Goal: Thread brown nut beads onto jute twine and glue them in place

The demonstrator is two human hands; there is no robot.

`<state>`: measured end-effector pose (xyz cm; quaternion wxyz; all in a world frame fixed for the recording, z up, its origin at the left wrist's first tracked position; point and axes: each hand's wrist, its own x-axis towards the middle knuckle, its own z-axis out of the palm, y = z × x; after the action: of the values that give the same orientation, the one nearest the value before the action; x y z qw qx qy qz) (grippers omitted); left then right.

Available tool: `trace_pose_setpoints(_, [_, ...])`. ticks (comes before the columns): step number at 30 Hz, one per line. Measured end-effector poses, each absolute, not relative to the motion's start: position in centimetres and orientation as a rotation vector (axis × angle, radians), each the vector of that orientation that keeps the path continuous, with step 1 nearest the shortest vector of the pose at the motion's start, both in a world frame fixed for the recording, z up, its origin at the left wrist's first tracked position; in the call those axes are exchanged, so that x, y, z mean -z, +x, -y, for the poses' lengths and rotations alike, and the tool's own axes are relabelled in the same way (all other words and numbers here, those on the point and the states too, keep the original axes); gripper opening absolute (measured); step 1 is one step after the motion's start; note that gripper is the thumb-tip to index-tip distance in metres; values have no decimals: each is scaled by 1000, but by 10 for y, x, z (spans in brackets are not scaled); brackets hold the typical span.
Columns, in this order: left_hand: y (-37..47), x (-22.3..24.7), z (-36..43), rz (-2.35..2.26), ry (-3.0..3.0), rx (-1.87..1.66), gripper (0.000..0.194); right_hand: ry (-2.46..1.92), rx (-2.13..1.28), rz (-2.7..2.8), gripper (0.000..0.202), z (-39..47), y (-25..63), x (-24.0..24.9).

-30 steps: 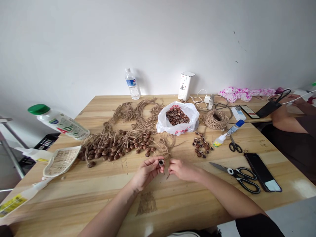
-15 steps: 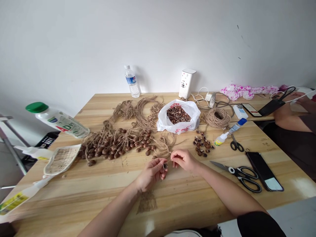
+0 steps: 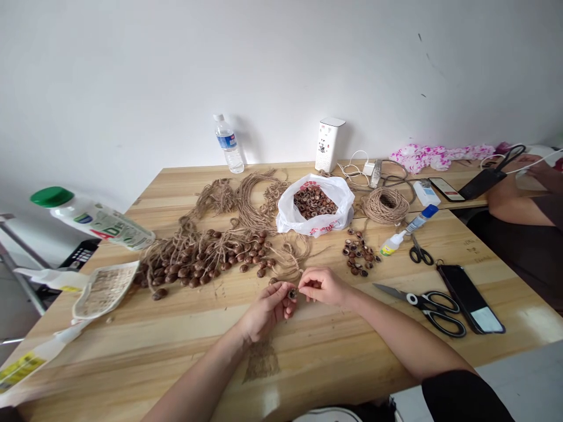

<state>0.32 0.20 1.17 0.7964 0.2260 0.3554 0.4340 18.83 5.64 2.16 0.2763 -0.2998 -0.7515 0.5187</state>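
Note:
Between the thumb and fingers of my left hand (image 3: pixel 266 313) is a small hollow brown nut shell (image 3: pixel 292 293), its open side turned toward my right hand (image 3: pixel 324 287). The right fingers are pinched together right beside the shell; what they hold is hidden. Loops of jute twine (image 3: pixel 291 257) lie just behind both hands and run up to the right fingers. To the left spreads a heap of brown nut shells on twine cords (image 3: pixel 193 261). Several loose shells (image 3: pixel 358 252) lie beyond my right hand.
Behind the hands stands a white plastic bag (image 3: pixel 285 217) of shells, with a twine ball (image 3: pixel 385 206) beside it. Large scissors (image 3: pixel 424 305), small scissors (image 3: pixel 421 252), a phone (image 3: pixel 470 299) and a glue bottle (image 3: pixel 392 243) lie right. A green-capped bottle (image 3: pixel 97 220) stands left. Another person's arm (image 3: pixel 519 199) rests far right.
The right fingertips have come slightly closer to the shell's open side. My left hand keeps its hold on the shell. The whole view has shifted a little.

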Motion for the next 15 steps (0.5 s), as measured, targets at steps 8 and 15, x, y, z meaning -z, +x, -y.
trace_pose_setpoints(8, [1, -12, -4, -689, 492, -937, 25, -893, -1358, 2008, 13, -56, 189, -17])
trace_pose_setpoints(15, [2, -10, -3, -713, 528, -934, 24, -912, -1415, 1967, 12, -57, 189, -14])
